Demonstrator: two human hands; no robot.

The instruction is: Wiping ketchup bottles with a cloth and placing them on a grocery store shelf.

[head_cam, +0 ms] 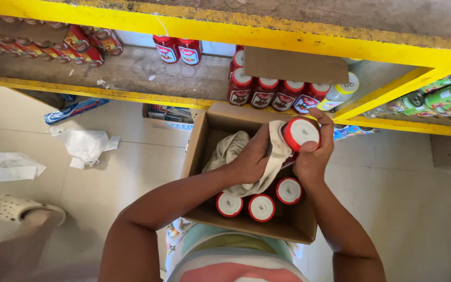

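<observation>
While a red-capped bottle [299, 137] is gripped in the right hand [313, 156], a pale cloth [273, 156] is pressed against its side by the left hand [251, 159], so both hands are pretty much clamped together around it. The bottle is held over the open cardboard box [197, 151], cap turned up toward the camera, long axis roughly upright and tipped a bit. Right below the hands, three more capped bottles [260, 206] are stood in the box. Further out, a row of matching bottles [275, 94] is lined up on the yellow shelf [131, 96], just past the box.
</observation>
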